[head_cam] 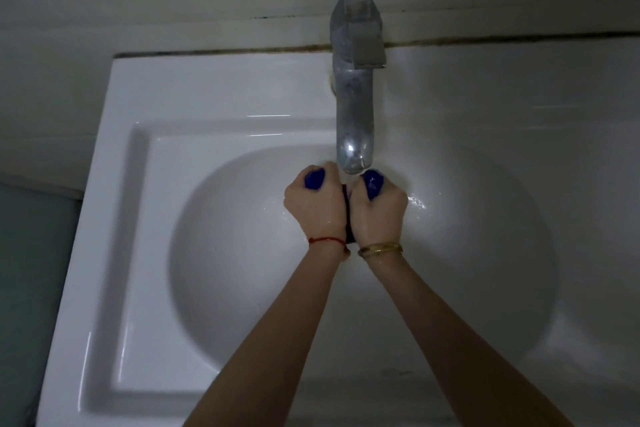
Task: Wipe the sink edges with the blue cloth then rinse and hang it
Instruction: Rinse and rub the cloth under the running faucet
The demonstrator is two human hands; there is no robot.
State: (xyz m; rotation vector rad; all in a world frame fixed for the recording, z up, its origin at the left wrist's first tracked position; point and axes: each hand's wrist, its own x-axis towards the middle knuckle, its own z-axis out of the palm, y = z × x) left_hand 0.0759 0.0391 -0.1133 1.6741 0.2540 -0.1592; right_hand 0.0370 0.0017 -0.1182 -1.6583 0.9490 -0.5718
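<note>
Both hands | left hand [313,206] and right hand [377,208] fisted around wet blue cloth [372,182] beneath chrome tap [355,107] | soft, soggy, likely slippery; grip bunched ends.

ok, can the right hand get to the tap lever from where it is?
Probably not right away: the right hand and left hand both grip the blue cloth under the spout. Nothing blocks the path up to the tap lever, but the right hand must let go first.
</note>
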